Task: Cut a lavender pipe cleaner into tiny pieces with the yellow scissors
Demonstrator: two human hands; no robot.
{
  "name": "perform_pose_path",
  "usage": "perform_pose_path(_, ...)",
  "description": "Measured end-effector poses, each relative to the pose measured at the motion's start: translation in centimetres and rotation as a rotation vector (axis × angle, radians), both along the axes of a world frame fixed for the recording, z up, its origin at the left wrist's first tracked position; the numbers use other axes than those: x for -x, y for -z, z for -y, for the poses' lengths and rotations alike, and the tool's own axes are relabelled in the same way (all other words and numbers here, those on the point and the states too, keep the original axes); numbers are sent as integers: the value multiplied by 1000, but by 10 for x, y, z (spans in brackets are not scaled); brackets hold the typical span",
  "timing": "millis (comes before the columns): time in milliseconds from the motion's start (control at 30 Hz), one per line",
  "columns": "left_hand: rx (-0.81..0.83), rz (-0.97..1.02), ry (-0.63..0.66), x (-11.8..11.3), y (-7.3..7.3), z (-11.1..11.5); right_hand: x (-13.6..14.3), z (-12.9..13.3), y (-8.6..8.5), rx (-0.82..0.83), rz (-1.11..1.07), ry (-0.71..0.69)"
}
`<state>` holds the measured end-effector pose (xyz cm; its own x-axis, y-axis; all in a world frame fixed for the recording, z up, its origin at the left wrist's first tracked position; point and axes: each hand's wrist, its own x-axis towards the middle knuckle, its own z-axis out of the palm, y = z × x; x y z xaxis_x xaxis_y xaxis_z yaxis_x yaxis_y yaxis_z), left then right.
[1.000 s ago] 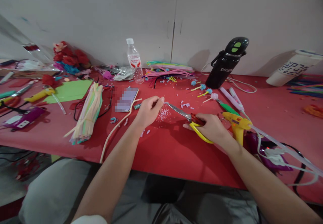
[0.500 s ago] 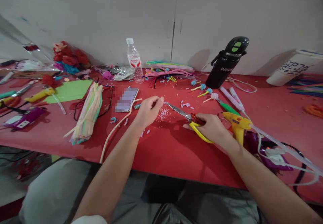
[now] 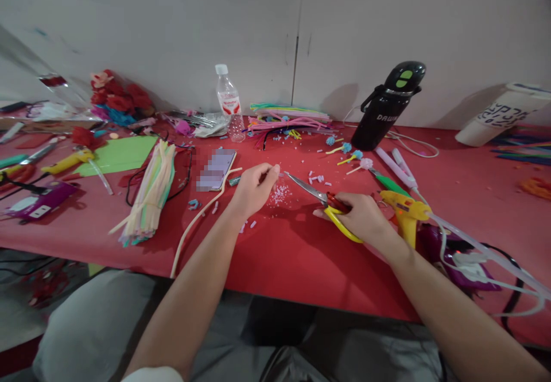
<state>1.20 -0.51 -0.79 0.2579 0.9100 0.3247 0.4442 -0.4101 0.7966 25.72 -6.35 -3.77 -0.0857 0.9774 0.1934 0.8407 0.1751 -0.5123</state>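
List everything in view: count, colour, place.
Scissors: one, yellow and red, centre
Scraps: many, lilac, centre
Phone: one, lilac, left
Stem bundle: one, pastel, left
Stem pile: one, multicoloured, back
Bottle: one, clear, back
Flask: one, black, right
Cup: one, white, right
Glue guns: two, yellow, left, right
Small flowers: four, blue, pink, right
Paper: uncounted, green, left
Table: one, red, beneath
Left hand: one, bare, centre
Right hand: one, bare, holding scissors
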Motion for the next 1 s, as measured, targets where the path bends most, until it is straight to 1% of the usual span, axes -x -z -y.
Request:
perform_pose_path(167,-19,9,18,0,-1,-1,0,1,-4,9,-9,14)
perform_pose_path(400,-22,10,29,0,1,-2,-2,0,1,5,6,-16)
perform_pose_path(600,-22,20,32,1,4,-4,-1,0,-1,13,12,-16)
perform_pose_path(867,-10,16,27,0,0,-1,-2,0,1,34,9,-9)
perform_pose_path(1000,-14,24,32,0,0,-1,-3,1,2,48,9,-23)
